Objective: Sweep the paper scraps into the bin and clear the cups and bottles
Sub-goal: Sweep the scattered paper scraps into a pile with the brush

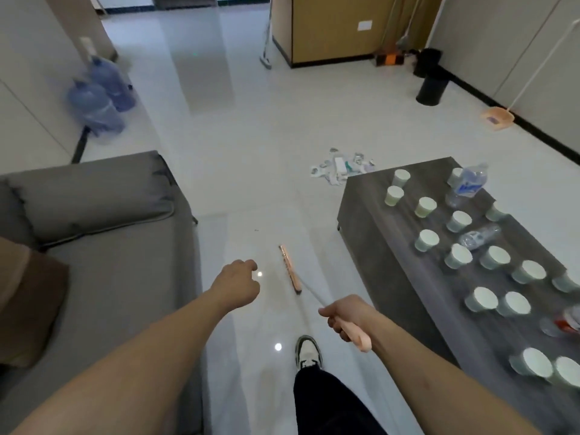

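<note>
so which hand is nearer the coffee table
Right. The right hand, gripping the broom handle, is just beside the coffee table; the left hand is farther away, over the floor toward the sofa.

No text can be read anywhere. A blue and white label is carried by the upright bottle (468,184) at the far end of the counter (392,246) (its lettering is blurred beyond reading).

Bare forearms with no sleeves showing, black trousers (329,403), and a white sneaker (308,353) with dark trim and laces.
</note>
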Tool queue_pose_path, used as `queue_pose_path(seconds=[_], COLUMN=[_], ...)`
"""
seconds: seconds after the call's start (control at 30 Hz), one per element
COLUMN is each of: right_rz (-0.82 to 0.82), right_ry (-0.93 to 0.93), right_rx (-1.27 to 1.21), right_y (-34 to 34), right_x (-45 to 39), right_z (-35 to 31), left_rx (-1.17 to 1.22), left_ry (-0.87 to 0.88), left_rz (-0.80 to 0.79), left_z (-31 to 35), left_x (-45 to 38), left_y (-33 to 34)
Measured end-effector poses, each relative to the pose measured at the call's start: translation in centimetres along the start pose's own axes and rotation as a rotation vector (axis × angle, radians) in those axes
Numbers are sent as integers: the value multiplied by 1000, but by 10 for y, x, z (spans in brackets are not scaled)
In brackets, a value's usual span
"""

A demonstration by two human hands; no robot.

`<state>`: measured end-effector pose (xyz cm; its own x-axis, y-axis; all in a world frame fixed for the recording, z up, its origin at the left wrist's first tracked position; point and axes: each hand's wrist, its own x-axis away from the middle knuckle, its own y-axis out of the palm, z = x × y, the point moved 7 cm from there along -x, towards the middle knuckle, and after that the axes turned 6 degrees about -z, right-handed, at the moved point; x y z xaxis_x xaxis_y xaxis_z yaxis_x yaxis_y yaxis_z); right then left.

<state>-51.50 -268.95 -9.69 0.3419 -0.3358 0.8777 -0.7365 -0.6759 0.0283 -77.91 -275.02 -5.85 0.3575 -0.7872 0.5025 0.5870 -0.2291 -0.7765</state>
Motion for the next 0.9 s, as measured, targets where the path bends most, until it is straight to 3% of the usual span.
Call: queue_pose_path(seconds=[0.17,0.47,0.9], right_rz=[-82,-191,-15], right_ry=[-4,47,-65], right_rx=[91,18,-11], right_y=[-17,12,-40], right_x=[-51,-160,-322], right_z=[-118,-288,-619], left_rx=[18,71,49], left_ry=[-153,-212,-70], left_rz=[-31,-45,9], left_z=[-7,-24,8], left_x=[-81,-231,-562], left_y=[-51,-147,-389])
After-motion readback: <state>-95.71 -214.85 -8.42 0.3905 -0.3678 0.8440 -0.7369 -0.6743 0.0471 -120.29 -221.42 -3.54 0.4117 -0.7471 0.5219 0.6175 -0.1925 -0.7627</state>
